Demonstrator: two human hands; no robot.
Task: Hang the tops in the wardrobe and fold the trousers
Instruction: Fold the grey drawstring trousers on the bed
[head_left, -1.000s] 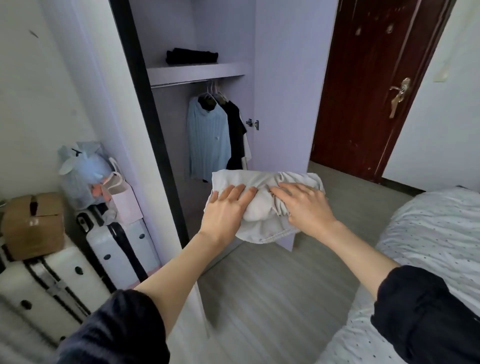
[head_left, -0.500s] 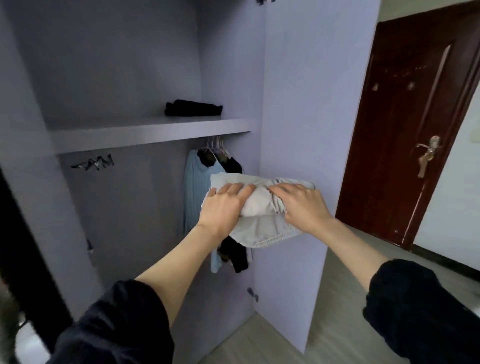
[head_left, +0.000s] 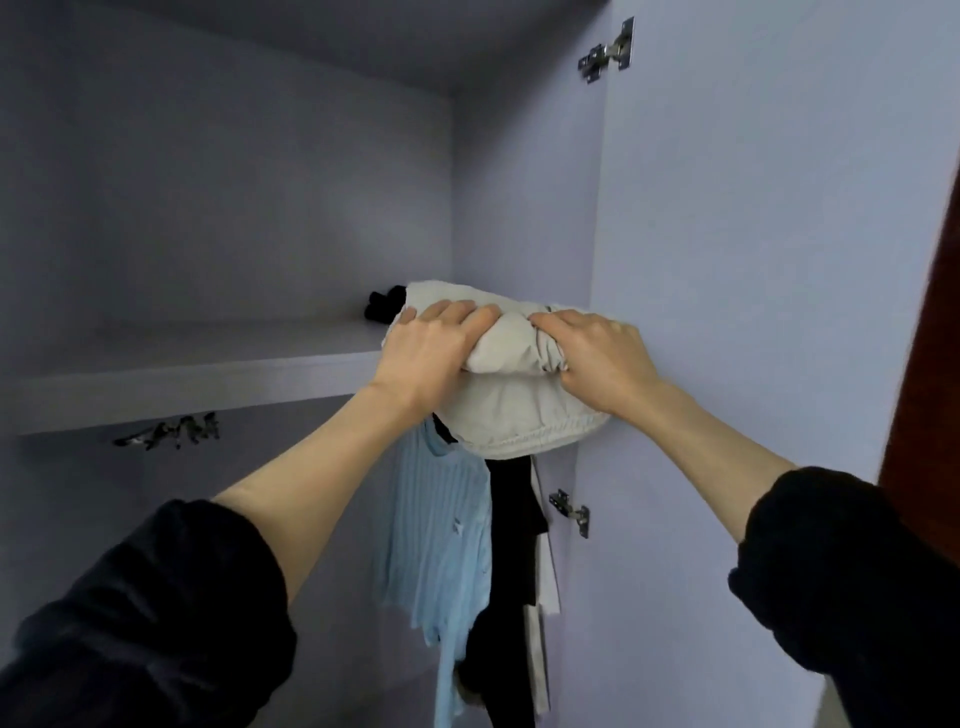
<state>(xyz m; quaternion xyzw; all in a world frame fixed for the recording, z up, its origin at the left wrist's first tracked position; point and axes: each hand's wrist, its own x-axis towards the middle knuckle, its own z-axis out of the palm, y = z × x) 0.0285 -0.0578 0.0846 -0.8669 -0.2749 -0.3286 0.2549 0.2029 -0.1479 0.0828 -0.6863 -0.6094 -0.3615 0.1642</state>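
Pale grey folded trousers (head_left: 514, 400) sit at the shelf (head_left: 197, 384) edge, with the left hand (head_left: 426, 353) and right hand (head_left: 602, 358) curled round each side so the bundle stays neat while going up by the black clothes (head_left: 385, 306).

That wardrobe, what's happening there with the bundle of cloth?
A person is putting folded trousers away. Both hands, the left hand and the right hand, grip a folded pale beige pair of trousers at the front edge of the wardrobe shelf, seemingly about to slide it on. A dark folded garment already lies on the shelf behind it. Below, a light blue top and a black top hang under the shelf.
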